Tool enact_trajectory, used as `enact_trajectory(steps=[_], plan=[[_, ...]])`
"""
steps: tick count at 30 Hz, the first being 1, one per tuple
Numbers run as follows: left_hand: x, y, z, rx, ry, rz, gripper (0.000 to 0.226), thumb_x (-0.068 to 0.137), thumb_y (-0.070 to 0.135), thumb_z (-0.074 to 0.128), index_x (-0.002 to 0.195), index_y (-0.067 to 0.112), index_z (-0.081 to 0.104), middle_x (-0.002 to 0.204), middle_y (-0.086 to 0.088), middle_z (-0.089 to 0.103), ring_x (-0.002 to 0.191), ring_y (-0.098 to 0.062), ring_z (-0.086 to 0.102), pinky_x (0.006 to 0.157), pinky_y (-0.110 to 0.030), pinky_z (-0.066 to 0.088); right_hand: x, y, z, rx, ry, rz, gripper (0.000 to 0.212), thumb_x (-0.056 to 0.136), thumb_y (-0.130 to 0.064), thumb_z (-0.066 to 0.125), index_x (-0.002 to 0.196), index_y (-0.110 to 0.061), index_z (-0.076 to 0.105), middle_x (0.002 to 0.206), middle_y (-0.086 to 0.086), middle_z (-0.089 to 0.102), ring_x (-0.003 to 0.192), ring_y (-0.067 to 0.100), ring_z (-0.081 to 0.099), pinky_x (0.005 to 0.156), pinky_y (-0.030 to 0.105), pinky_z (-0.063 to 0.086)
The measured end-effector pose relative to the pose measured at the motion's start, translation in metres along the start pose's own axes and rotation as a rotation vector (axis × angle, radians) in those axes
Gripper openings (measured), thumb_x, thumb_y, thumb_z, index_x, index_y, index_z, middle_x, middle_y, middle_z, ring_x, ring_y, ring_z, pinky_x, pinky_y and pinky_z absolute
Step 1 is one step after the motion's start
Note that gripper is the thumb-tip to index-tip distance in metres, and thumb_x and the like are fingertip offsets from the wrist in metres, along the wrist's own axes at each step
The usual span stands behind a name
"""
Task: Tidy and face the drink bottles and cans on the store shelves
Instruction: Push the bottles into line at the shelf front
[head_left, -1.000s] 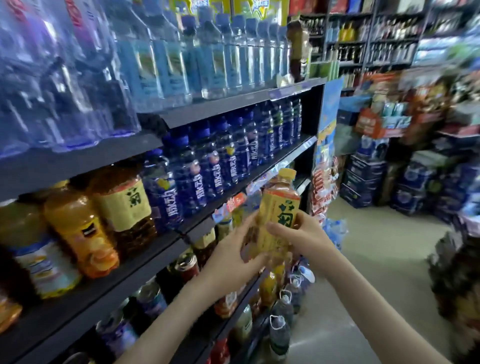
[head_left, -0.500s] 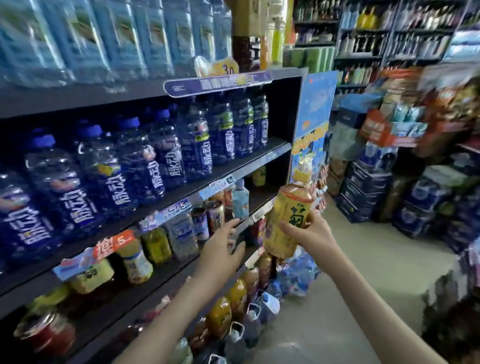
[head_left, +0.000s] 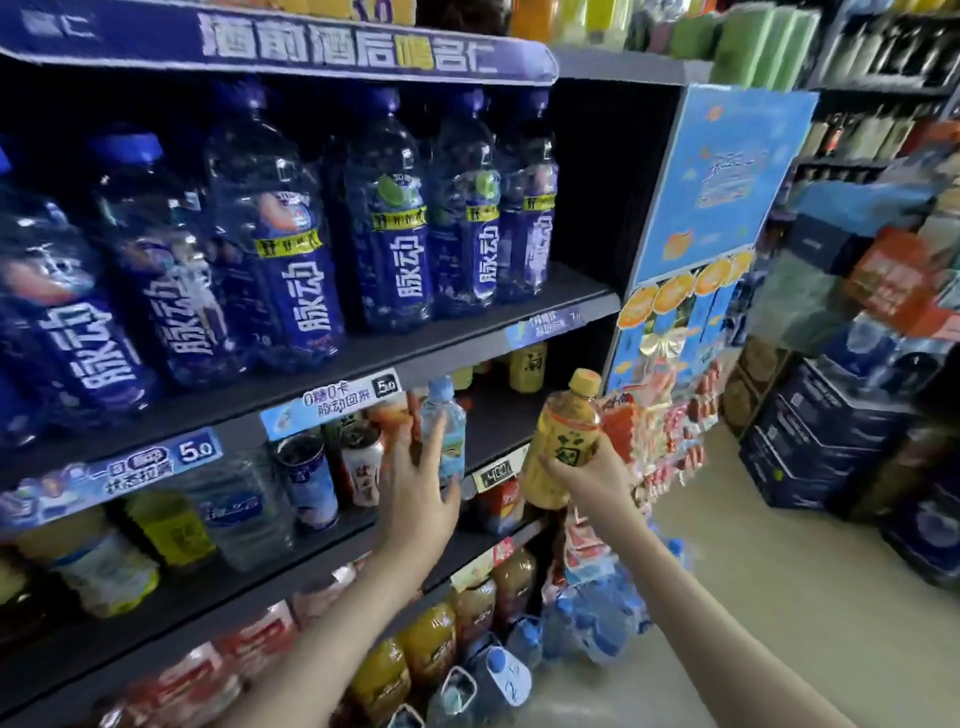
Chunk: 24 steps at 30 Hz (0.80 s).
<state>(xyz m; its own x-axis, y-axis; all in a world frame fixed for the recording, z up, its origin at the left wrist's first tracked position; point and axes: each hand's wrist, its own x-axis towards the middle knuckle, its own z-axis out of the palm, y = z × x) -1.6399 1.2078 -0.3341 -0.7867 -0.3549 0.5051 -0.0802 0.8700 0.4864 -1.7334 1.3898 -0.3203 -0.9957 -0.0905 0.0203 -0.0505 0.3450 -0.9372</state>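
My right hand (head_left: 589, 475) grips a yellow tea bottle (head_left: 563, 439) with a yellow cap, held upright in front of the shelf's right end. My left hand (head_left: 421, 486) reaches to the middle shelf with fingers straight, its fingertips against a small light-blue water bottle (head_left: 444, 426). Two cans (head_left: 332, 475) stand just left of that hand. A matching yellow tea bottle (head_left: 527, 366) stands farther back on the same shelf. Large blue bottles (head_left: 291, 249) fill the shelf above.
The dark shelf edge (head_left: 332, 551) carries price tags. Orange juice bottles (head_left: 431, 644) and water jugs (head_left: 498, 670) sit low by the floor. A blue display board (head_left: 722, 176) and hanging snacks close off the shelf's right end. Stacked dark boxes (head_left: 815, 436) stand across the aisle.
The view has shifted right and closer to the shelf. My left hand let go of the tea bottle and reached to the small water bottle; my right hand carried the tea bottle along rightwards.
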Motion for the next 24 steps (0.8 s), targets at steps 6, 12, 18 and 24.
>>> enact_trajectory(steps=[6,12,18,24], plan=[[0.022,-0.001,0.056,0.198,0.139,0.002,0.092,0.065,0.014,0.084,0.144,0.018,0.038,0.141,-0.022,0.031,0.125,-0.043,0.042,0.096,-0.05,0.045,0.075,0.042,0.025,-0.015,-0.051,-0.086,0.048,0.074,-0.018,0.079,0.115,-0.014,0.054,0.105,0.004,0.064,0.096,0.02,0.061,0.079,0.032,0.047],[0.039,-0.005,0.11,0.292,0.221,-0.112,0.099,0.067,0.012,0.082,0.148,0.023,0.028,0.141,-0.027,0.036,0.126,-0.045,0.042,0.1,-0.048,0.042,0.135,0.061,0.051,0.043,-0.128,-0.188,0.05,0.073,-0.013,0.078,0.118,-0.011,0.055,0.104,0.002,0.06,0.099,0.02,0.058,0.076,0.022,0.036],[0.047,-0.004,0.149,0.293,0.382,-0.233,0.098,0.068,0.005,0.081,0.147,0.022,0.026,0.146,-0.016,0.017,0.131,-0.041,0.026,0.104,-0.044,0.031,0.18,0.064,0.07,0.04,-0.215,-0.286,0.056,0.075,-0.023,0.078,0.124,-0.012,0.051,0.114,0.008,0.06,0.105,0.026,0.058,0.08,0.028,0.042],[0.055,0.001,0.169,0.334,0.523,-0.303,0.093,0.07,-0.006,0.073,0.147,0.018,0.028,0.148,-0.017,0.008,0.134,-0.043,0.017,0.107,-0.046,0.028,0.21,0.076,0.085,-0.071,-0.271,-0.405,0.077,0.082,-0.016,0.072,0.143,0.003,0.028,0.134,0.024,0.044,0.123,0.039,0.044,0.096,0.037,0.038]])
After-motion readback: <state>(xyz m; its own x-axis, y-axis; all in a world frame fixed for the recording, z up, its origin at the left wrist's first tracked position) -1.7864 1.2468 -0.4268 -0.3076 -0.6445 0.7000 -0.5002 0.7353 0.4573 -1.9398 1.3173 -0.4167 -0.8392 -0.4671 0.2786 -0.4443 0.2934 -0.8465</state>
